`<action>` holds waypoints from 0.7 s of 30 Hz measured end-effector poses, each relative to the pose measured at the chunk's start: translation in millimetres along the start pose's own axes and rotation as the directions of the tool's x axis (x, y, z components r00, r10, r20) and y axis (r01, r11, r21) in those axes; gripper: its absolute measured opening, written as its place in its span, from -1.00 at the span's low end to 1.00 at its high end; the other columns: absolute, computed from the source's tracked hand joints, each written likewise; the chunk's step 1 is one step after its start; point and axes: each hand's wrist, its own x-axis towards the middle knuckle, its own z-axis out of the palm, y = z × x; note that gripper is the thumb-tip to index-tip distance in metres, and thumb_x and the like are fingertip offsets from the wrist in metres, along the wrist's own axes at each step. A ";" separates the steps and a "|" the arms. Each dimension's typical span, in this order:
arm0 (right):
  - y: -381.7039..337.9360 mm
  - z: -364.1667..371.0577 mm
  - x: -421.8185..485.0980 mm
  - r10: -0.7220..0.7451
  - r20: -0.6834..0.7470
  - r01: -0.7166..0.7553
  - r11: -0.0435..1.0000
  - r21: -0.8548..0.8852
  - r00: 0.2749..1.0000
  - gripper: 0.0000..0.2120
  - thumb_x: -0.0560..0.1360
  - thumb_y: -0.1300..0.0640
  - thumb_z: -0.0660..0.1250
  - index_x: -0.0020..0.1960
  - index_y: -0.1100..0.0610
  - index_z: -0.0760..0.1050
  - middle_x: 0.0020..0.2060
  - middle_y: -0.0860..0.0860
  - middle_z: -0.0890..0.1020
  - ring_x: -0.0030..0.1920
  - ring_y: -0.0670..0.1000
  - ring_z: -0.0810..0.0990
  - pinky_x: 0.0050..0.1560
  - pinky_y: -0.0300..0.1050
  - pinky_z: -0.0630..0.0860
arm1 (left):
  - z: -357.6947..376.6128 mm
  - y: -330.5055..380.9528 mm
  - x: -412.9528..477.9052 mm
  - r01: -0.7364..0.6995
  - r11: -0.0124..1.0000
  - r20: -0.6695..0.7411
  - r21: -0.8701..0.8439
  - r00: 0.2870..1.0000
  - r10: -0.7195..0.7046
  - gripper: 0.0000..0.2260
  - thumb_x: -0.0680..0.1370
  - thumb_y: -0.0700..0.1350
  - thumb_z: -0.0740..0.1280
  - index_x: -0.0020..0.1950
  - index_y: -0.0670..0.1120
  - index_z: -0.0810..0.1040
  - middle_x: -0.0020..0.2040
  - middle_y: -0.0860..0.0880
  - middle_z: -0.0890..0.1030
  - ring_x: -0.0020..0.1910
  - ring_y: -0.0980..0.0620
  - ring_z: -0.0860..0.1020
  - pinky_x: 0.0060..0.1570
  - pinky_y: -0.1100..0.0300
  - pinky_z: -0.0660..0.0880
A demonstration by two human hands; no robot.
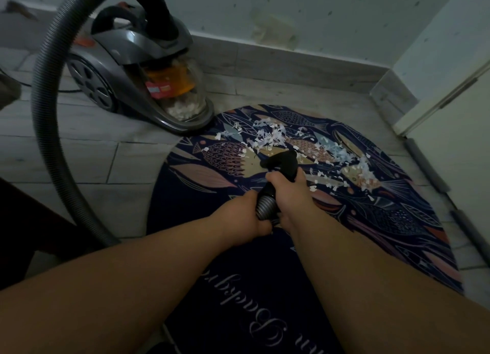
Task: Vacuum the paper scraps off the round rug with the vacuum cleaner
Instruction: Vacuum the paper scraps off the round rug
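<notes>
A round dark-blue rug with a fish and leaf pattern lies on the tiled floor. White paper scraps are strewn over its far half, thickest near the far edge and trailing right. My left hand grips the ribbed grey hose end. Just ahead of it, my right hand grips the black handle, whose black nozzle points down at the scraps in the rug's middle. The grey canister vacuum stands at the rug's far left edge, white scraps showing in its clear bin.
The grey hose arcs from the canister round the left side toward me. A wall with a skirting board runs behind the rug. A white door or cabinet stands at the right. Dark furniture sits at the left.
</notes>
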 end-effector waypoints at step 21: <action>-2.5 45.4 10.0 -0.040 -0.057 0.037 0.998 -0.051 0.998 -0.19 0.44 0.03 0.42 0.57 -0.16 0.08 0.25 0.14 0.53 0.07 0.25 0.58 0.10 0.31 0.58 | -22.5 -26.4 9.0 0.018 0.995 -0.037 -0.103 0.999 -0.021 -0.57 0.44 -0.06 0.40 0.24 -0.09 0.33 0.04 -0.11 0.56 -0.26 0.00 0.57 -0.23 0.10 0.56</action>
